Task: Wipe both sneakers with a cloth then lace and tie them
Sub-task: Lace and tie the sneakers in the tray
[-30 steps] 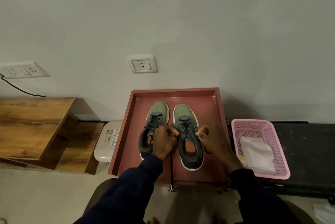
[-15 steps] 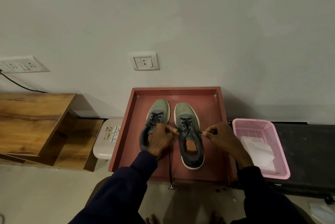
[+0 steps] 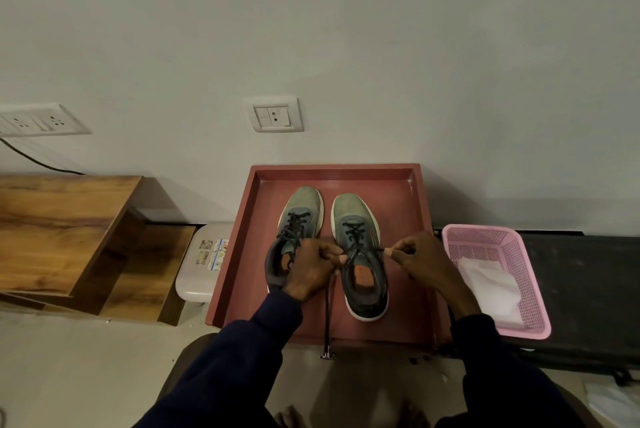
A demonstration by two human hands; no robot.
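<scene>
A brick-red tray (image 3: 336,171) frames two sneakers (image 3: 349,209) with olive-green toes, grey-blue uppers, off-white soles, orange insoles and black laces (image 3: 327,310). Right of the tray: a pink mesh-patterned basket (image 3: 485,237), a white cloth (image 3: 488,285), a black bench (image 3: 588,289). Left of the tray: a brown wood-grain table (image 3: 52,220). Above the tray: a white socket (image 3: 273,114) on a pale grey wall (image 3: 346,29). The sleeves (image 3: 242,358) are navy.

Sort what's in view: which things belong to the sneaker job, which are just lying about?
In the job: sneaker being laced, other sneaker, lace, left hand, right hand, cloth, pink basket, red tray.
Lying about: wall socket, wooden shelf, white stool.
</scene>
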